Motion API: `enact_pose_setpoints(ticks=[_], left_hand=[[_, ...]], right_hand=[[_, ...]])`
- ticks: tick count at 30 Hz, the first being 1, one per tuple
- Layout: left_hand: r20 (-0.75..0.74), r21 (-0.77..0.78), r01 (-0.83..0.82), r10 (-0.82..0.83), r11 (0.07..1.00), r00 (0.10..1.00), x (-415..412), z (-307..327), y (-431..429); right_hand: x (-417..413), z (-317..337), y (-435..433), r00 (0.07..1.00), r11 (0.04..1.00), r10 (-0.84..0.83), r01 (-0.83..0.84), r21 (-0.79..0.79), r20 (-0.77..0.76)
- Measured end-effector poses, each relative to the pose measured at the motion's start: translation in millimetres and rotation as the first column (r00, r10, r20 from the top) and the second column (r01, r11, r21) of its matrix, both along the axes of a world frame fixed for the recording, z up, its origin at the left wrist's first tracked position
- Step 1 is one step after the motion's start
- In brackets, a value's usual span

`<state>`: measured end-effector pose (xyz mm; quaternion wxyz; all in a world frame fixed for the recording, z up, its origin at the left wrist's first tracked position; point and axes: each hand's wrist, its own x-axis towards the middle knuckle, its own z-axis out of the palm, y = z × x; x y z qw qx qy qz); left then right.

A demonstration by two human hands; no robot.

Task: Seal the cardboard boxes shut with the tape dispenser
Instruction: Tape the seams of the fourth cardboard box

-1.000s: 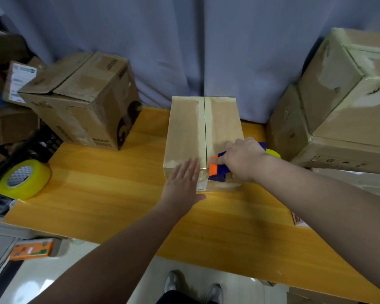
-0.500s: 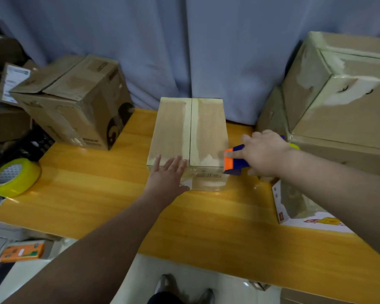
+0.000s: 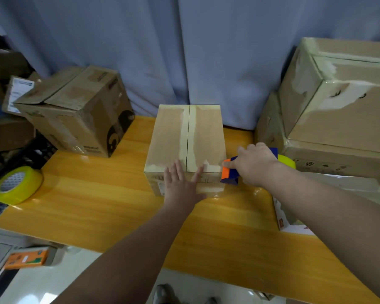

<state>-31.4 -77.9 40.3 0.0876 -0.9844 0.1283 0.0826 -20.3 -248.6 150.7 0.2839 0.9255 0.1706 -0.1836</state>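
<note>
With the box (image 3: 185,137) at the middle of the desk (image 3: 97,194), the left hand (image 3: 181,185) laying straight, spread fingers over its near edge and the right hand (image 3: 255,165) with fingers curled round the tape dispenser (image 3: 228,174) at its near right corner, a sideways tug may skew the box or wrinkle the tape.

A glossy yellow wooden table (image 3: 97,205) stands before a pale blue-grey fabric curtain (image 3: 206,51). Just off the table's left edge sits a yellow roll of tape (image 3: 17,185). A flat orange packet (image 3: 26,258) lies on the floor below the table's left corner. A white printed carton (image 3: 283,218) rests at its right end.
</note>
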Motion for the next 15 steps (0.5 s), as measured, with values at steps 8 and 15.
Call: enact_pose_setpoints(ticks=[8,15], left_hand=[[0.099,-0.095,0.105,-0.096,0.99,0.991,11.2,-6.9,83.1],[0.047,0.108,-0.062,0.058,0.992,0.997,41.1,12.0,120.8]], right_hand=[[-0.6,3.7,2.6,0.999,0.999,-0.031,0.031,0.014,-0.023],[-5.3,-13.9,52.7,0.996,0.968,-0.084,0.082,0.237,-0.002]])
